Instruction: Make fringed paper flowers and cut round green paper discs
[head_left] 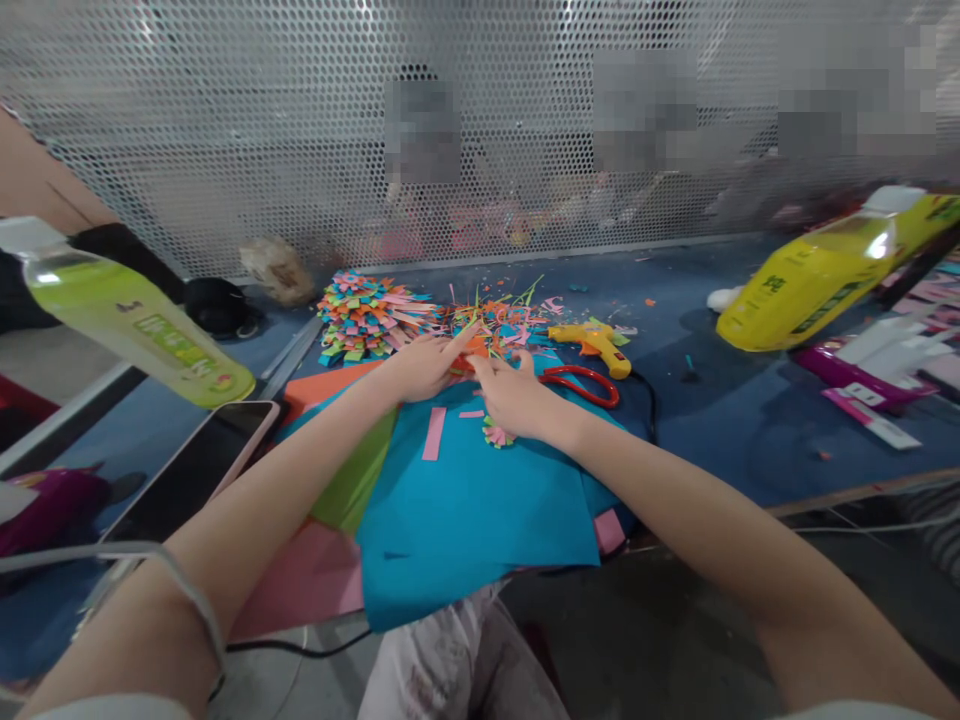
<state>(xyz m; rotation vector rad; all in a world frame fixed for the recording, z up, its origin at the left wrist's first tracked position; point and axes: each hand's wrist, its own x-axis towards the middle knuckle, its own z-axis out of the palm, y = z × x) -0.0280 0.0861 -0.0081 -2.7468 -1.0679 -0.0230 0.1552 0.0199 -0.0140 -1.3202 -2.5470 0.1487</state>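
Nearest, the edge of a blue sheet of paper (480,520) hung over the person's lap (450,670), with pink paper (300,580) and green paper (360,475) partly beneath its left side. On the blue sheet lay a pink strip (433,433) and, just beside the right hand (517,400), a small fringed rosette (497,432) of pink and green. A phone (199,465) rested to the left.

Farther in, the right hand and the left hand (424,368) met over a small piece of orange paper (474,348) at the far edge of the blue sheet. The fingers were bent and close together; whether either hand had a firm pinch on the piece could not be told. The step in hand looked like fine fingertip work on that piece, and it seemed to call for small, steady finger movements, clear of the red handle (592,385) just right of the right hand.

Beyond the hands lay a heap of paper scraps (517,318), with a fringed paper bundle (360,318) to its left and a yellow glue gun (596,343) to its right. A green bottle (142,320) stood tilted in view at the left, a yellow bottle (817,275) at the right, and a perforated metal panel (300,130) closed the far side.
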